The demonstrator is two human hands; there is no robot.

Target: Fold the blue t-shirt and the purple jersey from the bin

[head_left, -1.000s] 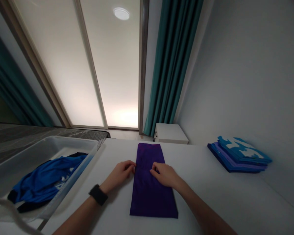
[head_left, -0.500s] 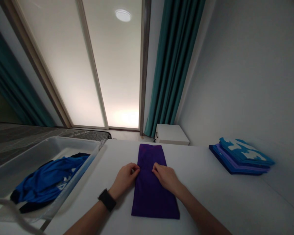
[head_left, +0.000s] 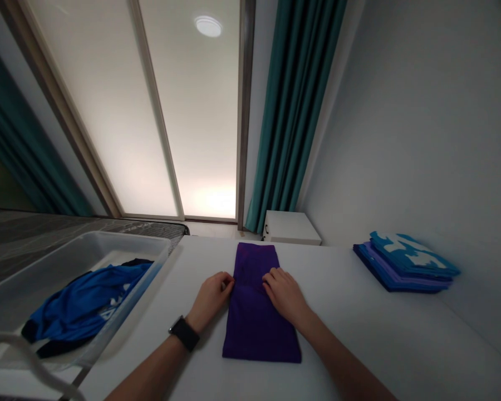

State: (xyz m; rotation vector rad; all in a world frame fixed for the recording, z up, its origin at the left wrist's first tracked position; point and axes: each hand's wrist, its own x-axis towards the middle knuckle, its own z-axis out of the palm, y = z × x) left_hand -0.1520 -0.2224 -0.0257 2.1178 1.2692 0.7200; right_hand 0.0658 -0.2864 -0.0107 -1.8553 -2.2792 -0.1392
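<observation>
A purple folded garment (head_left: 260, 328) lies lengthwise on the white table in front of me, a crease running across it between my hands. At its left edge, my left hand (head_left: 214, 294) is closed, thumb and fingertips pinched at the fabric; a black watch is on that wrist. Over the right side of the cloth rests my right hand (head_left: 284, 294), its fingers slightly bent and laid on the fabric rather than pinching it. The thumb of that hand is mostly hidden.
A clear plastic bin (head_left: 167, 248) at the left holds a crumpled blue garment (head_left: 87, 306) with black parts. On the right, by the wall, sits a stack of folded clothes (head_left: 404, 262). A white cabinet (head_left: 294, 225) stands beyond the table's (head_left: 338, 334) far edge.
My right hand has loosened from a pinch, and its fingers now rest on the cloth. Both hands have shifted slightly toward the far end.
</observation>
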